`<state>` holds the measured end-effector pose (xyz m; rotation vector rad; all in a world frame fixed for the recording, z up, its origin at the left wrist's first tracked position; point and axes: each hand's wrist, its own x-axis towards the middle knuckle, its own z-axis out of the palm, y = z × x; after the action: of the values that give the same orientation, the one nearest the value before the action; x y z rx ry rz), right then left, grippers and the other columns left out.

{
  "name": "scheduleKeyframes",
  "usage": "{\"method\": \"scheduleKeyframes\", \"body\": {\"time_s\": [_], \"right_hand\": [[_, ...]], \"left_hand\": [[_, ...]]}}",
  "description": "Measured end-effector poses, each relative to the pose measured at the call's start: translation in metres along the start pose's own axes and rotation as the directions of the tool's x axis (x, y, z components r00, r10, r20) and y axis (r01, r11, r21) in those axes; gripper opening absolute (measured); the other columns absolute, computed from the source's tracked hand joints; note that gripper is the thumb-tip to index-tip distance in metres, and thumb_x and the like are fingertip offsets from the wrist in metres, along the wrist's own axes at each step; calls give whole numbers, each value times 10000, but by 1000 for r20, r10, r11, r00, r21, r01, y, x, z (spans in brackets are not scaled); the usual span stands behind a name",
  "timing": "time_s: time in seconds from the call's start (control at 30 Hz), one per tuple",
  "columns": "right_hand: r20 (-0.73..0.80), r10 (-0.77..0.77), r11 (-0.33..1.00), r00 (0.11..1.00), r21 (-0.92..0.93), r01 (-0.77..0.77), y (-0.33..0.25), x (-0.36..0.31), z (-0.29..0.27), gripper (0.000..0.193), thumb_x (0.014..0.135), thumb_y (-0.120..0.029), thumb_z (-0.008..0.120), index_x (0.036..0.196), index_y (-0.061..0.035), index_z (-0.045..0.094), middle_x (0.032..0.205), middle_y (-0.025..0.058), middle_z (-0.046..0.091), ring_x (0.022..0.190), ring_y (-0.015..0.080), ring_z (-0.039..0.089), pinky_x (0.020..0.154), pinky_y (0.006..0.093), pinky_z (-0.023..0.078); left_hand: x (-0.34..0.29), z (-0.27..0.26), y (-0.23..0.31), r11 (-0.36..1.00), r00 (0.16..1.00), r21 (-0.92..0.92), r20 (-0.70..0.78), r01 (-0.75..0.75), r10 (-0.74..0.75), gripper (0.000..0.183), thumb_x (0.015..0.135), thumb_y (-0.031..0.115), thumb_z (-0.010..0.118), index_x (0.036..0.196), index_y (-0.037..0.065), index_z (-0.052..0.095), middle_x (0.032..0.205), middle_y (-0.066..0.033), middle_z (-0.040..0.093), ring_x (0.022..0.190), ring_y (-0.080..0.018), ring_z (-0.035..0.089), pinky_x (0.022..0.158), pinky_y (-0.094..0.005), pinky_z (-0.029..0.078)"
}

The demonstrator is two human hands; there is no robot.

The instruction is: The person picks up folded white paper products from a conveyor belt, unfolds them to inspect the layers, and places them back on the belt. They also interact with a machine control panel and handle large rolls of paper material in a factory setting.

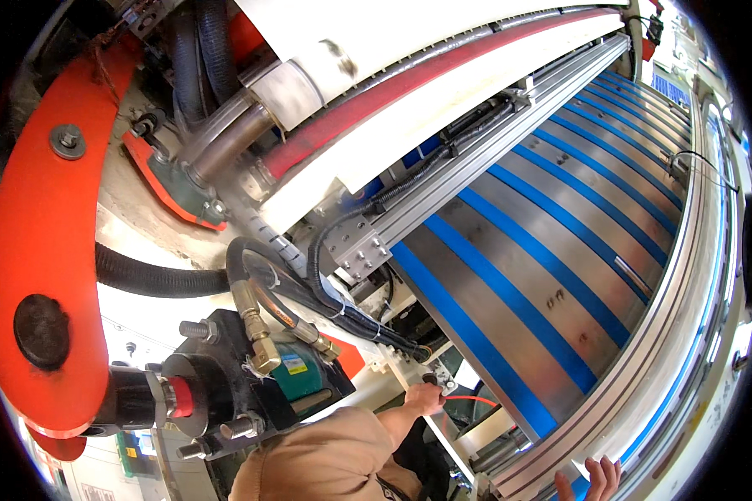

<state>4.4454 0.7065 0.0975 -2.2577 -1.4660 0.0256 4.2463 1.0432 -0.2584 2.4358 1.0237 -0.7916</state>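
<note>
My left arm, in a tan sleeve, reaches up from the lower edge to the machine's frame. There my left hand is closed around a small black knob beside a metal fitting. A thin red tube curves away just right of that hand. At the lower right, my right hand is raised with its fingers apart and nothing in them; its wrist is cut off by the picture's edge. It is nearest to the long aluminium side rail. Whether it touches the rail I cannot tell.
A metal bed with blue belts stretches to the far right, under an aluminium crossbeam. Left stands a large orange steel arm. Black hoses and a green hydraulic block lie close to my left arm.
</note>
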Motion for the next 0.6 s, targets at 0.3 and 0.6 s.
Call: {"method": "scheduleKeyframes", "body": {"time_s": [0.3,0.6], "right_hand": [[-10,21,1000,1000,6,-21,1,5,4,407,968,-373,561,1268,-131,693,1364,221,512,1290,413,434,1112,578,300],[-45,21,999,999,40,-20,7,3,9,469,979,-451,510,1233,-113,713,1379,204,503,1317,414,423,1103,581,309]], "left_hand": [[1,-4,4,1000,1000,-4,-7,24,-24,351,878,393,530,972,128,740,999,-112,733,969,-319,693,812,-466,555],[4,-4,4,1000,1000,8,-26,11,-11,364,883,379,493,976,128,739,995,-108,734,967,-310,694,815,-458,551]]}}
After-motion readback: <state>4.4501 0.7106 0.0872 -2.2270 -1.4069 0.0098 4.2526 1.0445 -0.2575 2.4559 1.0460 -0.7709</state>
